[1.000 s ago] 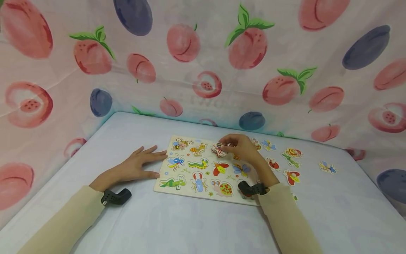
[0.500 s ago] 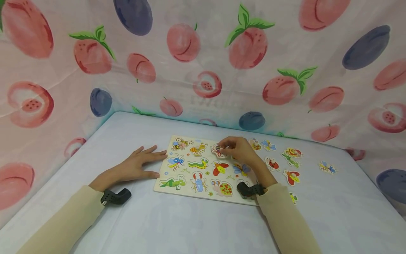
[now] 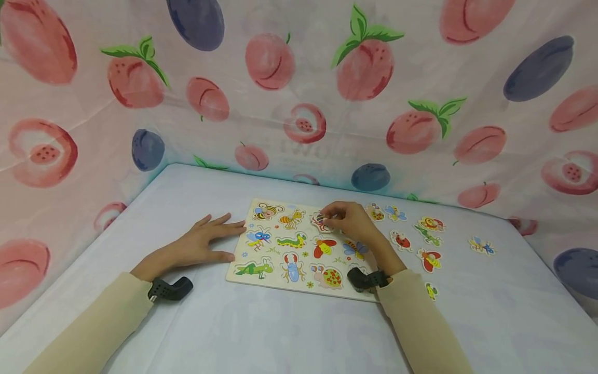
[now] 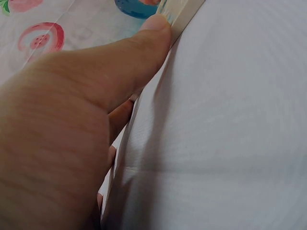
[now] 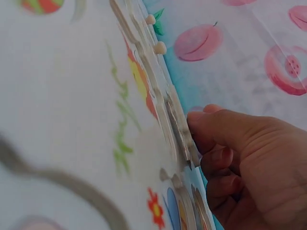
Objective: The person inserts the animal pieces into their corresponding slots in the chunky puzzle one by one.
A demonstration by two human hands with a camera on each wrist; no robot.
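Broadly, a fruit-patterned cloth (image 3: 322,21) rises behind a white table (image 3: 299,337), on which lies an insect puzzle board (image 3: 289,287). Near the board's left edge, the left hand (image 3: 198,244) has its fingers spread, the thumb touching that edge. Over the upper right part of the board, the right hand (image 3: 355,223) pinches a striped piece (image 3: 318,222) between thumb and fingers. This piece lies just left of the right wrist and palm, at the fingertips, so the right hand is much the nearer; it looks roundish, without a clear long axis. Whether it sits fully in a recess, I cannot tell. Farther right are loose insect pieces (image 3: 402,241).
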